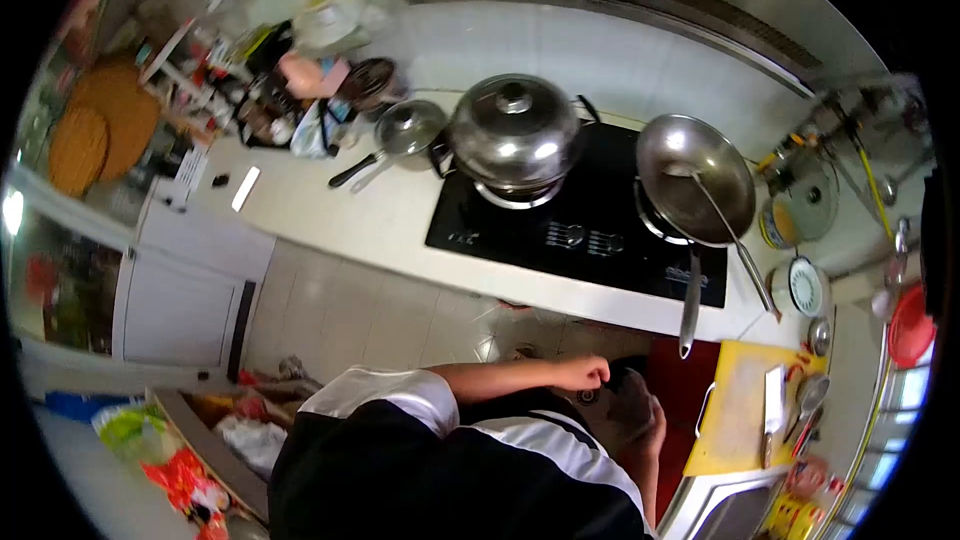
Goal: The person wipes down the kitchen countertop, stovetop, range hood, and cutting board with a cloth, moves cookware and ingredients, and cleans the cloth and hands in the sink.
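Note:
My left hand (580, 372) is closed in a fist in front of my body, below the counter's front edge. Something small and dark shows at its fingertips, too unclear to name. To its right my right hand (652, 425) is raised with its fingers bent. Against its palm side is a greyish, see-through thing (626, 408), blurred, whose kind I cannot make out. Both hands are nearest to a yellow cutting board (735, 395) on the right, and neither touches it. A cleaver (774, 402) lies on that board.
A lidded steel pot (515, 130) and a wok (690, 165) with a spatula (722, 212) sit on the black stove (590, 225). Left of them stands a small lidded pan (410, 130). A sink (735, 515) is at lower right; a box of bags (215, 430) is at lower left.

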Tool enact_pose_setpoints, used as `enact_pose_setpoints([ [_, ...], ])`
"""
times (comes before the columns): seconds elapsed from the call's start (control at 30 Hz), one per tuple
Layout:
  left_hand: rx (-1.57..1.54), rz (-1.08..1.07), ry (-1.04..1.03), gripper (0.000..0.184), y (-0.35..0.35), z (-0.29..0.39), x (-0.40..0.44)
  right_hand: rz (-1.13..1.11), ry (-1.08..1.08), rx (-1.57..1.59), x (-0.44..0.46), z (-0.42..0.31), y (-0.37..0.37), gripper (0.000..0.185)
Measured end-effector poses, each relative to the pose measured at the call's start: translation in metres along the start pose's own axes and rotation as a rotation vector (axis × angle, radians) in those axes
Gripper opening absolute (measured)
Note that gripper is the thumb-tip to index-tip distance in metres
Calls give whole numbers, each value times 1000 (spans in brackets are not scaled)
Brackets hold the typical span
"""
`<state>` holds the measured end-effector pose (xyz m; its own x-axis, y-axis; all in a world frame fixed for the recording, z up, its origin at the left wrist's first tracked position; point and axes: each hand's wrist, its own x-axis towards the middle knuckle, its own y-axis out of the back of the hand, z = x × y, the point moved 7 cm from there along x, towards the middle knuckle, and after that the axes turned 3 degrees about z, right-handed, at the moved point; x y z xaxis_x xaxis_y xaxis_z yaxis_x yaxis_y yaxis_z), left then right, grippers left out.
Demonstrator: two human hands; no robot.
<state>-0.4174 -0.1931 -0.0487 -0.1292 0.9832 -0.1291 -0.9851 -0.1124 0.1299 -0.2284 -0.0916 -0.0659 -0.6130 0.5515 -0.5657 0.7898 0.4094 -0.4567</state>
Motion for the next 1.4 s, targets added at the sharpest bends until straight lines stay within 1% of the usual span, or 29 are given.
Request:
enact_pose_setpoints([
  [0.03,-30,113,42,22,16,1,-8,-85,-100,-25,14,2,-37,39],
  [0.07,-62,231,83,22,35,3,-23,-174,-62,-132,23,-6,-78,39],
  [0.13,-216,473,150,20,64,-16,-54,-275,-126,-196,43,-4,-134,38],
  [0.2,-308,706,206,19,89,-45,-96,-284,-101,-131,57,-2,-192,36],
  [0.27,-482,855,223,19,105,-65,-137,-352,-80,-153,71,5,-232,36],
  [0.33,-500,940,275,18,115,-65,-172,-405,-68,-180,74,18,-267,36],
  [0.37,-516,991,324,18,120,-66,-185,-423,87,-249,74,18,-287,39],
  [0.4,-522,1023,318,18,125,-68,-196,-443,245,-311,72,19,-306,43],
  [0.43,-564,1054,254,17,127,-70,-206,-463,343,-440,73,26,-318,43],
  [0.47,-605,1083,187,17,129,-72,-215,-490,335,-452,79,42,-327,43],
  [0.53,-636,1110,125,17,133,-74,-232,-555,842,-767,78,62,-359,40],
  [0.57,-663,1106,71,17,137,-74,-240,-609,843,-893,92,86,-364,37],
  [0.6,-659,1122,67,17,143,-78,-252,-626,842,-889,104,104,-369,37],
  [0.67,-634,1019,-3,17,157,-81,-277,-700,1001,-1435,112,155,-387,35],
  [0.7,-559,1021,136,17,166,-87,-295,-709,1155,-1556,103,169,-394,45],
  [0.73,-556,1025,139,17,179,-81,-318,-651,1075,-1716,96,180,-407,55],
  [0.8,-561,1102,189,18,204,-81,-368,-525,1065,-1823,96,195,-419,61],
  [0.83,-574,1103,191,18,213,-90,-391,-483,1005,-1895,95,199,-427,60],
  [0.87,-571,1197,263,19,221,-107,-420,-474,1013,-1916,98,206,-427,58],
  [0.93,-559,1280,344,19,239,-125,-475,-561,1142,-1850,84,211,-447,58],
  [1.0,-744,1479,283,19,250,-140,-530,-588,1089,-1899,77,229,-472,56],
  [1.03,-746,1474,285,19,259,-137,-548,-633,1064,-1883,75,240,-489,55],
  [1.07,-767,1530,311,18,264,-138,-568,-678,1038,-1866,74,251,-504,55],
  [1.1,-791,1587,339,17,269,-136,-583,-626,999,-1913,75,262,-520,55],
  [1.13,-794,1585,343,17,276,-132,-592,-627,993,-1916,77,270,-533,55],
  [1.2,-746,1619,404,17,290,-131,-610,-510,1036,-1918,92,280,-553,57],
  [1.27,-808,1635,428,18,300,-143,-617,-488,1042,-1912,102,283,-566,59],
  [1.33,-885,1646,457,18,301,-158,-617,-477,1143,-1911,109,282,-573,58],
  [1.4,-923,1590,368,18,321,-169,-615,-480,1149,-1891,107,278,-578,57],
])
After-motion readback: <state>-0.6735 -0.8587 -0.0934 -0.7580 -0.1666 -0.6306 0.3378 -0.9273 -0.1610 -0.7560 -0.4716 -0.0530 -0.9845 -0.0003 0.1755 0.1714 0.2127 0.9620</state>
